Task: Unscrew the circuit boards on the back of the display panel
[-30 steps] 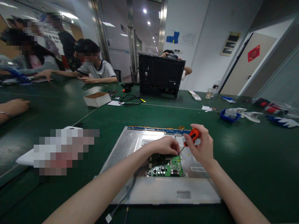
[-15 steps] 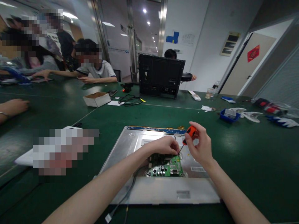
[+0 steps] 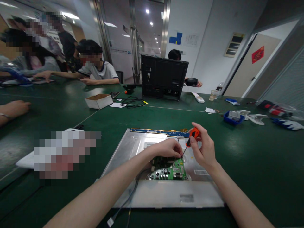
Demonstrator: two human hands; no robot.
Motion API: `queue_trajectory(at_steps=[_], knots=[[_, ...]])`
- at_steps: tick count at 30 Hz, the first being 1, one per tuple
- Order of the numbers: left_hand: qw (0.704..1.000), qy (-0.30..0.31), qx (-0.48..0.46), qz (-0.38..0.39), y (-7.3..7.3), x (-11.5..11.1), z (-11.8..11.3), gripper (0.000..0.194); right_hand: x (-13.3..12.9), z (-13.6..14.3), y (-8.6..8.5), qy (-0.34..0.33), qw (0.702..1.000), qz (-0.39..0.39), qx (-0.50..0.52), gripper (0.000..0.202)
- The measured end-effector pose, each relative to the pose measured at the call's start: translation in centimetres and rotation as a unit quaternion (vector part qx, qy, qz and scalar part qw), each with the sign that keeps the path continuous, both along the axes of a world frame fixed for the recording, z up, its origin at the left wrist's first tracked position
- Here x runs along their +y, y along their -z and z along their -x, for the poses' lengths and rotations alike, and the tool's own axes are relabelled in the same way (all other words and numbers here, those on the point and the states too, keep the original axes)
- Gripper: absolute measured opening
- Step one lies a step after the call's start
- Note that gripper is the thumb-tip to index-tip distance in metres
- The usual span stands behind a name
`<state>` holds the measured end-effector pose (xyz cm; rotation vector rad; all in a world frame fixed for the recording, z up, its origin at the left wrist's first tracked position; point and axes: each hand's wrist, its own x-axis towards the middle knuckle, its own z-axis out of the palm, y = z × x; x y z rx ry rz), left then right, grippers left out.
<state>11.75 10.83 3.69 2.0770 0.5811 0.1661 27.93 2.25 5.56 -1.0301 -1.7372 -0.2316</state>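
Note:
My right hand point(image 3: 204, 147) grips the orange and black handle of a screwdriver point(image 3: 194, 134). The shaft slants down to the left, and its tip meets the upper right corner of a green circuit board point(image 3: 178, 167). Right beside that tip are the fingers of my left hand point(image 3: 169, 148), pinched together at the board's edge; what lies between them is hidden. Under both hands the board rests on the silver metal back of a display panel point(image 3: 123, 158). A narrow blue circuit strip point(image 3: 152, 132) runs along the panel's far edge. Dark cables with a white connector point(image 3: 110, 221) trail off the near left side.
A black monitor housing point(image 3: 163, 77) stands upright across the green table point(image 3: 106, 122). Further back are an open white box point(image 3: 99, 101), a coiled black cable point(image 3: 133, 102) and a blue tray point(image 3: 233, 117). Another person's hand point(image 3: 17, 109) rests at left.
My right fingers have shifted slightly around the screwdriver handle, while its tip and my left hand stay in place. Behind the monitor housing, a person's hand with a black object has moved slightly right.

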Motion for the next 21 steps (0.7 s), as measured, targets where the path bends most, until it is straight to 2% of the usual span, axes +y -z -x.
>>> queue_trajectory(at_steps=[5, 10, 21], knots=[[1.0, 0.0, -0.002, 0.001, 0.14, 0.04, -0.07, 0.01, 0.24, 0.0, 0.1, 0.035, 0.999, -0.029, -0.013, 0.031], [1.0, 0.002, -0.005, 0.005, 0.2, 0.11, -0.07, 0.01, 0.46, -0.08, 0.12, 0.035, 0.998, -0.048, -0.021, 0.03], [1.0, 0.005, 0.001, 0.002, 0.09, 0.06, -0.03, 0.009, 0.02, 0.11, 0.17, 0.0, 1.0, 0.008, 0.004, 0.037]])
